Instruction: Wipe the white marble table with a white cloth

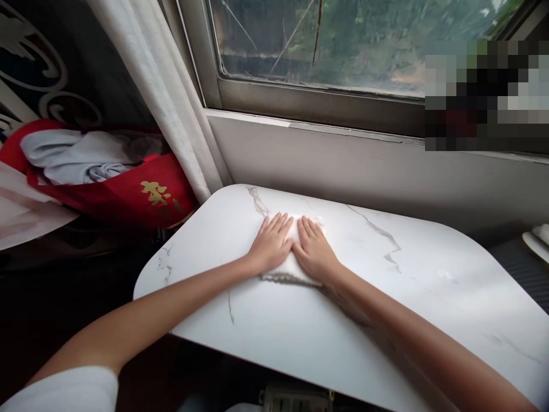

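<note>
A folded white cloth (293,271) lies flat on the white marble-patterned table (206,229), around the middle of its top. My left hand (271,243) rests palm down on the cloth's left side, fingers stretched out and pointing away from me. On its right side my right hand (315,246) also presses flat, with straight fingers. The two thumbs almost meet between the hands. Much of the cloth is hidden beneath both palms, and its ruffled near edge shows below them.
Behind the table run a pale wall (309,160) and a window (343,46). At left hang a white curtain (150,86) and a red bag (115,200) holding light grey fabric (86,154). A dark ridged surface (521,263) adjoins the table's right side.
</note>
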A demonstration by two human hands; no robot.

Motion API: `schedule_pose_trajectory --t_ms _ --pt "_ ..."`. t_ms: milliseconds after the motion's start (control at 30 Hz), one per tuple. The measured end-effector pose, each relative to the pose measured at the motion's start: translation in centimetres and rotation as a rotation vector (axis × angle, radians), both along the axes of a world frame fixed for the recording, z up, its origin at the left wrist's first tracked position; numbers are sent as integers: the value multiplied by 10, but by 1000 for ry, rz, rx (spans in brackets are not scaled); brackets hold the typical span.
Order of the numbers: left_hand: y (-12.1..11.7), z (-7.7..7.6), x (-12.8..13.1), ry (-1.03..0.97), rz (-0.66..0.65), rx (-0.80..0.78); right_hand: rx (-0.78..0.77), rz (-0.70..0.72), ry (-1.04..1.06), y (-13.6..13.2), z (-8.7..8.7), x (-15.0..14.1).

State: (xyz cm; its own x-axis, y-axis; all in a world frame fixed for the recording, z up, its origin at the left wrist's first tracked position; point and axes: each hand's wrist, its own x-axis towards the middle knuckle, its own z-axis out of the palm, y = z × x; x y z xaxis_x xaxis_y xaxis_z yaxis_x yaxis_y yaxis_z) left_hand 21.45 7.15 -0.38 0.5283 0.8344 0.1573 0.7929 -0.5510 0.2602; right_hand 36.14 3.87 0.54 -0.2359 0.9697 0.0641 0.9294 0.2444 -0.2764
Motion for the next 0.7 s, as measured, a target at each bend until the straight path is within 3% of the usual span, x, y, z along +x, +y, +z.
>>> schedule_pose_trajectory --t_ms 167,300,500,700 --pt "98 -4 6 15 11 37 120 -73 -39 92 -10 -5" --pt "144 -6 7 12 -7 56 177 -149 -34 130 -13 -10" --pt "145 -4 8 24 15 71 211 -133 -28 136 -12 -10" --pt "103 -5 -13 45 0 80 183 -113 13 91 -12 -27"
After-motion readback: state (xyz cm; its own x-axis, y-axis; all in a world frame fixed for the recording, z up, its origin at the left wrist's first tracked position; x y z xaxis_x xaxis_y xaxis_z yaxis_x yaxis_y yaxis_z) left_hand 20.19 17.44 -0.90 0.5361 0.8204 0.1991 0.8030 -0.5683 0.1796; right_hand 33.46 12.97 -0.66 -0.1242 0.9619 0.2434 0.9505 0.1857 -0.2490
